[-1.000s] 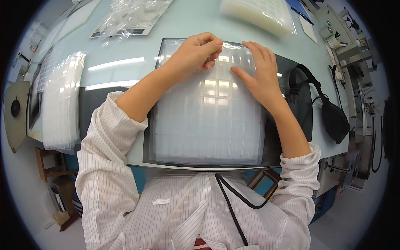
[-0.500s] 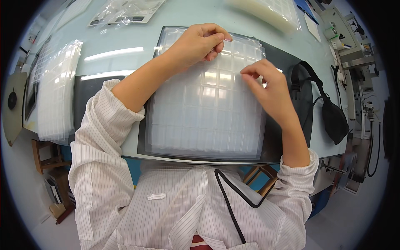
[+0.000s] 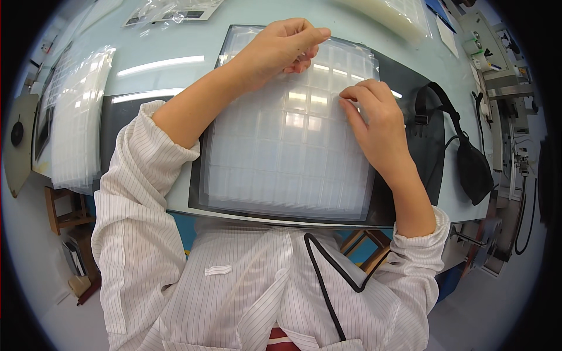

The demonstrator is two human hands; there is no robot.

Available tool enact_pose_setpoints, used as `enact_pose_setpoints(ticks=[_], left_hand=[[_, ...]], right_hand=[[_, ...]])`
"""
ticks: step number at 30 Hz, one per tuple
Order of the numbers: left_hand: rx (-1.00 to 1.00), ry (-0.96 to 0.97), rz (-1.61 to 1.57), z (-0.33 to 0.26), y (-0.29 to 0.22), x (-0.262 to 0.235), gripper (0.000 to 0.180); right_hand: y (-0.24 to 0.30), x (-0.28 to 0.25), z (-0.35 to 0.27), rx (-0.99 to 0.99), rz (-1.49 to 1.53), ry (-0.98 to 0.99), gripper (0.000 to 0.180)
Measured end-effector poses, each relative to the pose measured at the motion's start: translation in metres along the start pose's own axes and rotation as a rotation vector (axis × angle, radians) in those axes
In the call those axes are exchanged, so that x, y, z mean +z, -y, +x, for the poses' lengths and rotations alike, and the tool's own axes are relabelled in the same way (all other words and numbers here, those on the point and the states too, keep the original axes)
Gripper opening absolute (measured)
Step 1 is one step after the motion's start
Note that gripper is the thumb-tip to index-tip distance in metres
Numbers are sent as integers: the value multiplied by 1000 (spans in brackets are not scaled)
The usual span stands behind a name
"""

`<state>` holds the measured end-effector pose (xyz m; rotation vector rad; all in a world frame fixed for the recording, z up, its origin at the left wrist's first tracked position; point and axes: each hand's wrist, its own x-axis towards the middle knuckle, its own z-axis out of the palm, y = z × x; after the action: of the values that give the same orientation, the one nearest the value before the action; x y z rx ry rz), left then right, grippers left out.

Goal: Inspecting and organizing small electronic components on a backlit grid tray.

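A stack of clear plastic sheets, marked off in a grid of rectangular pockets, lies in front of me on a dark mat. Over the far edge of the stack is my left hand, its thumb and forefinger pinched together and the other fingers curled under. Whatever may be between those fingertips is too small to make out. My right hand hovers over the right side of the sheets. Its thumb and forefinger tips meet in a pinch, and I cannot see anything certain between them.
Another pile of clear pocketed sheets stands at the left. A plastic bag lies at the far left, and a yellowish stack in film at the far right. A black pouch with a strap rests by the right table edge.
My left hand has moved slightly away from me, and its thumb now points outward to the right. My right hand keeps its pinch almost in place. The view has shifted a little.
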<state>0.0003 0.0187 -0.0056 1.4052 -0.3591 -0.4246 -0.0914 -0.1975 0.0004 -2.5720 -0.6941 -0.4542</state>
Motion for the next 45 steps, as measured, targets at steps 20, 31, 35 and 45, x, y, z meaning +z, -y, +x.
enact_pose_setpoints(ticks=[20, 31, 35, 45], left_hand=[[29, 83, 215, -4, -1, 5, 31], [189, 244, 499, -13, -5, 18, 32], [15, 388, 407, -17, -17, 18, 24], [-79, -28, 338, -45, -18, -6, 29]], right_hand=[[4, 0, -1, -48, -79, -38, 10], [-1, -10, 3, 3, 130, -26, 12], [2, -9, 6, 193, 506, -109, 10], [10, 21, 5, -25, 51, -72, 9]])
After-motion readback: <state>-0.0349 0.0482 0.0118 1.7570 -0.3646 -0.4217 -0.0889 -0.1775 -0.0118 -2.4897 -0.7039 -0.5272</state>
